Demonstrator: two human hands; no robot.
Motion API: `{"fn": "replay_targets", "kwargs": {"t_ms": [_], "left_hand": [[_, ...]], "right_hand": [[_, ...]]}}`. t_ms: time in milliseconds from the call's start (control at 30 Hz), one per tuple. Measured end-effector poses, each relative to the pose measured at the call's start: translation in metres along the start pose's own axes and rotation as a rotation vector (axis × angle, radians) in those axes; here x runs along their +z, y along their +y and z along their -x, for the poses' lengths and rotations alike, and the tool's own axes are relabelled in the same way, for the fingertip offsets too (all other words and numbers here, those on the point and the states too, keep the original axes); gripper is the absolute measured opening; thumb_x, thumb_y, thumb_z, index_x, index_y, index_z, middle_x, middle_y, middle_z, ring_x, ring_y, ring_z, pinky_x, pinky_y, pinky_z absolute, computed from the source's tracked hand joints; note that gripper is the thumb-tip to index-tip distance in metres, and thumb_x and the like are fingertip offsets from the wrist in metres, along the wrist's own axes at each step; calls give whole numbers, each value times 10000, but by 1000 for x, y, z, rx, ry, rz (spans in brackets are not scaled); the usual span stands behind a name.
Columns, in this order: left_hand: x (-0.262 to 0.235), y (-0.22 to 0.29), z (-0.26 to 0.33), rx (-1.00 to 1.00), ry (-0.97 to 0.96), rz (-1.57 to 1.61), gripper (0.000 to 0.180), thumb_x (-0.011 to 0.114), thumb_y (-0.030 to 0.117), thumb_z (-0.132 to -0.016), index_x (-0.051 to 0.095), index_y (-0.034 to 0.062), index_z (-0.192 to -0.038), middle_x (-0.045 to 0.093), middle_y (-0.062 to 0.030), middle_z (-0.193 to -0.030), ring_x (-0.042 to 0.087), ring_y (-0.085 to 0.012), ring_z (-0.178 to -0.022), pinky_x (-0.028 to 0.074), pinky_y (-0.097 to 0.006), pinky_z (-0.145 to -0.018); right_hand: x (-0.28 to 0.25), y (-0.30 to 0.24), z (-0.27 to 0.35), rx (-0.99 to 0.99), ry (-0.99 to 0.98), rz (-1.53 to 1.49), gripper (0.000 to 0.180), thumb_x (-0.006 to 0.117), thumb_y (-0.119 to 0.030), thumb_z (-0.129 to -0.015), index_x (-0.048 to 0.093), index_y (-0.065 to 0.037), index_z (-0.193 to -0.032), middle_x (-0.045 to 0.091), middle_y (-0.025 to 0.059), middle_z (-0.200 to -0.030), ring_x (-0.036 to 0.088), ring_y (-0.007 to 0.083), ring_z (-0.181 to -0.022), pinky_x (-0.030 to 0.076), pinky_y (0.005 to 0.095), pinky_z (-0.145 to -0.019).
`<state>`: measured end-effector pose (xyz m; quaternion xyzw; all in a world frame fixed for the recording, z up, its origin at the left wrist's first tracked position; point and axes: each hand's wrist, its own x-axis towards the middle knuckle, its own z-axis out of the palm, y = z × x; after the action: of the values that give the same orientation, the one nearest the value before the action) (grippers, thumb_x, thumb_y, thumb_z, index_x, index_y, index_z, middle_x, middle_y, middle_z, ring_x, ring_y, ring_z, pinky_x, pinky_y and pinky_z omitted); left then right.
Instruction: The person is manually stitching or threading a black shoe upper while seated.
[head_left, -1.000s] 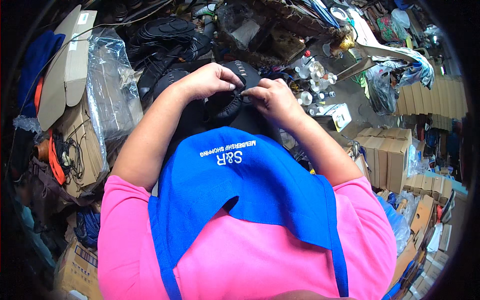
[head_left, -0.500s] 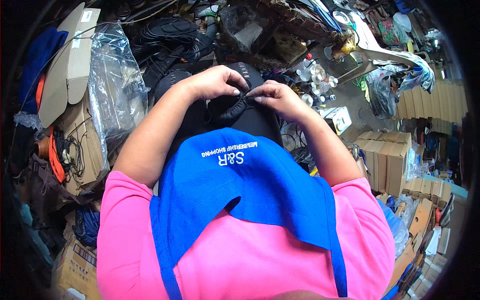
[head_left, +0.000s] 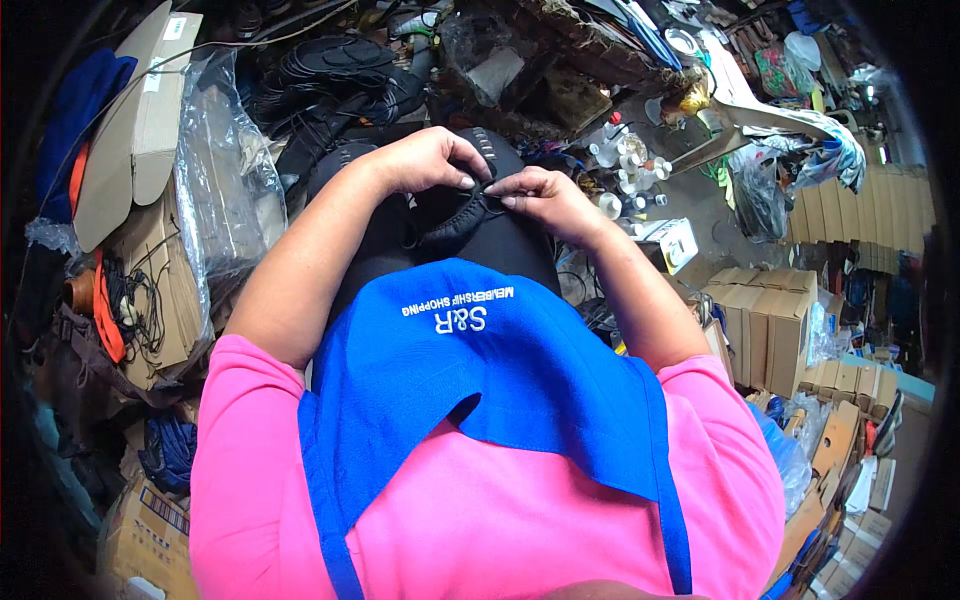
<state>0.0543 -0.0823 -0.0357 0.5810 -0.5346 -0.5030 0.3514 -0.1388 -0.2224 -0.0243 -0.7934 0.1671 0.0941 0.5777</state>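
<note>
Close handwork on a black piece [head_left: 450, 229], seated over the lap, seen from above. The piece lies on the black-clad thighs, just short of 12 o'clock from the centre of the view and directly beyond the blue apron [head_left: 480, 380]. The step in hand is judged to be fine fingertip work at one spot on its edge. The left hand [head_left: 430, 163], between 11 and 12 o'clock, reaches in from the left; its grip is closed on the edge of the piece between thumb and forefinger. The right hand [head_left: 545, 200], at 1 o'clock, faces it, its grip likewise pinched on the edge, the two sets of fingertips almost meeting. Whether a thread or small tool lies between them is too small to tell. The next move would seem to call for a steady left pinch and a small, controlled action of the right fingertips, without pulling the edge out of line. Appearance of the piece: matt black and seemingly soft, with a curved, ribbed or stitched rim on its near side, at about 6 o'clock of a dark hollow; the far side is partly masked by the left hand, and its full outline merges with the dark clothing.
</note>
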Motion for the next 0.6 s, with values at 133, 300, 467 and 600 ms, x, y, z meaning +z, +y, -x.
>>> {"fn": "replay_targets", "kwargs": {"t_ms": [133,300,467,600], "left_hand": [[-2,-7,0,6,19,61,287,656,51,-779,650,16,-1064,668,-57,-993,589,-127,-935,450,-292,-884],[1,7,22,-89,436,-240,282,553,0,-782,621,13,-1056,601,-107,-1057,561,-202,-1030,429,-317,-920],[29,18,61,-3,558,-299,505,399,-113,-727,611,75,-1146,502,-114,-973,509,-239,-949,411,-301,-875],[58,7,73,71,704,-251,357,534,-72,-772,670,89,-1060,518,-83,-829,558,-190,-694,471,-289,-656]], "right_hand": [[18,2,5,-202,235,223,211,687,-83,-770,715,-156,-966,613,62,-819,594,168,-760,485,283,-691],[18,-8,16,-358,296,570,268,684,-117,-738,695,-216,-986,579,60,-777,571,229,-768,406,346,-732],[23,-12,22,-485,325,812,419,655,-97,-704,638,-225,-1102,543,41,-795,537,220,-776,361,368,-759],[34,-11,28,-472,346,857,393,640,-106,-732,628,-193,-1115,536,46,-790,533,222,-773,363,369,-758]]}}
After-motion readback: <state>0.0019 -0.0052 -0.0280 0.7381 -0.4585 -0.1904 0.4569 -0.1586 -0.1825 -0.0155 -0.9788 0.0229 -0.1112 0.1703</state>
